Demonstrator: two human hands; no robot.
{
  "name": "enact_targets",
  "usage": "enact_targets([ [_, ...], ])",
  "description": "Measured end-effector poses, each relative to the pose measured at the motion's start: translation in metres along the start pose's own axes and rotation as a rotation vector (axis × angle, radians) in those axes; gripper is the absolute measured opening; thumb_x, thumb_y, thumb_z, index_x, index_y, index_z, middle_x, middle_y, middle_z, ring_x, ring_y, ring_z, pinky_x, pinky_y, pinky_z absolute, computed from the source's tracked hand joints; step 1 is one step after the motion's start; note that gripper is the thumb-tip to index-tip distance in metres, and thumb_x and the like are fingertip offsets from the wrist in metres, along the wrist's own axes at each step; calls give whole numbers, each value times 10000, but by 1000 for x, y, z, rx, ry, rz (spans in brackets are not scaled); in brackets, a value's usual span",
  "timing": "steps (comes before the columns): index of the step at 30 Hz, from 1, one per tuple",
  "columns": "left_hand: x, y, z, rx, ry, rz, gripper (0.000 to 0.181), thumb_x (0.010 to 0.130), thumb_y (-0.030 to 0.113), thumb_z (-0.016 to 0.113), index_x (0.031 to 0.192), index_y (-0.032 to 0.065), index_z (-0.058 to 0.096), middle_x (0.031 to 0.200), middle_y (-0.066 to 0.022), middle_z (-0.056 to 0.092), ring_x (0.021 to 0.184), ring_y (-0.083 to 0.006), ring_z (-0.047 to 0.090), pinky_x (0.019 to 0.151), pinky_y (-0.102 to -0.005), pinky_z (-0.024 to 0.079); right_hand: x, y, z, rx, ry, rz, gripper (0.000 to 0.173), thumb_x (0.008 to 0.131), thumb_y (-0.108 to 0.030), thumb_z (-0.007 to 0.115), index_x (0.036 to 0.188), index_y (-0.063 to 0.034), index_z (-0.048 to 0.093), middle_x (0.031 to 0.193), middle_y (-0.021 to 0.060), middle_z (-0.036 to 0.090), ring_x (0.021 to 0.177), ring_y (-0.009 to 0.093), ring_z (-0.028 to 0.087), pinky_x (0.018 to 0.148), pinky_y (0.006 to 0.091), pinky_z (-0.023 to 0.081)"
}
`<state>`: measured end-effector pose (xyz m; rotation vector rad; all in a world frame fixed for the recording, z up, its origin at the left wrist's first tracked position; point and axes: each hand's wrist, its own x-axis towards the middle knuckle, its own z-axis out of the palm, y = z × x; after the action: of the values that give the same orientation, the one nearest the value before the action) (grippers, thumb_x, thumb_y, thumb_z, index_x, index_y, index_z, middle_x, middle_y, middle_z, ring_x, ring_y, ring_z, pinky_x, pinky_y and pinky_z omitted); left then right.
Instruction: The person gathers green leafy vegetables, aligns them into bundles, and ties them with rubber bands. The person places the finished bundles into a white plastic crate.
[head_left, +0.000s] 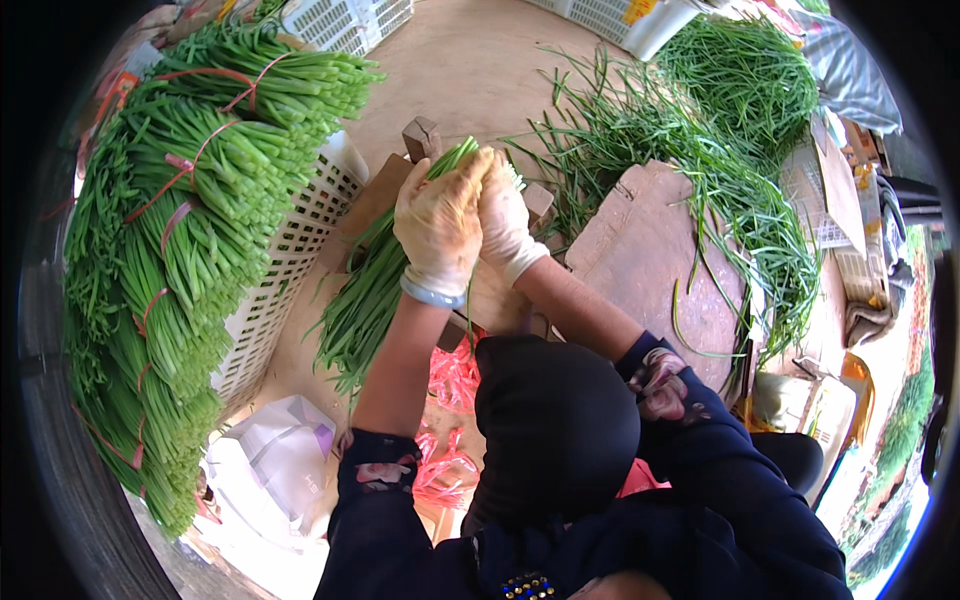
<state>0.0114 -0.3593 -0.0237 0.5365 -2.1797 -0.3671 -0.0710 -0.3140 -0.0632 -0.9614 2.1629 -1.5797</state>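
A loose bunch of green garlic chives lies slantwise across a low wooden stand, its leafy ends hanging towards me. My left hand, in a stained pale glove with a bluish bangle at the wrist, wraps over the upper part of this bunch. Pressed against it from the right is my right hand, also gloved, closed around the stem end. The two hands touch, and their fingers hide most of the stems there. Pale cut ends peek out just beyond the right hand. A short wooden post rises behind the bunch.
At left, several tied chive bundles are stacked on a white plastic crate. Loose chives heap at right, beside and over a worn wooden board. Pink plastic strips and a white bag lie below.
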Motion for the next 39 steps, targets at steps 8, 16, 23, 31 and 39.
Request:
enact_targets([
  [8, -29, 49, -25, -143, -87, 110, 361, 819, 33, 698, 1164, 135, 678, 1036, -7, 739, 962, -174, 692, 1088, -452, 374, -60, 15, -51, -146, 5, -143, 115, 790, -137, 696, 904, -124, 703, 961, 108, 667, 867, 317, 648, 690, 372, 523],
  [16, -7, -45, 1, -241, -415, -169, 1173, 731, 629, 734, 1541, 39, 123, 1445, -316, 408, 1335, -403, 440, 1050, -427, 401, -78, 42, -36, 274, 93, 95, 214, 940, -230, 616, 848, -41, 658, 902, 99, 650, 723, 254, 617, 660, 371, 489],
  [23, -21, -116, 3, -210, -1005, -421, 1264, 596, 817, 702, 1469, -1, 295, 1275, -290, 564, 1214, -406, 548, 1011, -436, 430, -83, 64, -19, 1180, -95, 818, 393, 1045, -331, 454, 834, -40, 612, 907, 82, 641, 854, 195, 574, 879, 354, 458],
  [31, -15, -66, -33, -532, -802, -613, 1030, 645, 369, 923, 1449, 63, 355, 1301, -63, 530, 1184, -199, 497, 1029, -330, 408, -56, 27, 1, 1621, -38, 882, 202, 1046, -218, 457, 1026, -56, 576, 832, 52, 591, 784, 190, 544, 833, 318, 486],
  [39, 101, 80, -57, -666, -796, -345, 961, 618, 389, 921, 1405, 112, 443, 1250, -43, 594, 1145, -224, 544, 1028, -391, 414, -31, -77, -143, 1330, -80, 529, 280, 1026, -300, 483, 1044, -49, 604, 809, 62, 592, 732, 171, 552, 673, 303, 477],
])
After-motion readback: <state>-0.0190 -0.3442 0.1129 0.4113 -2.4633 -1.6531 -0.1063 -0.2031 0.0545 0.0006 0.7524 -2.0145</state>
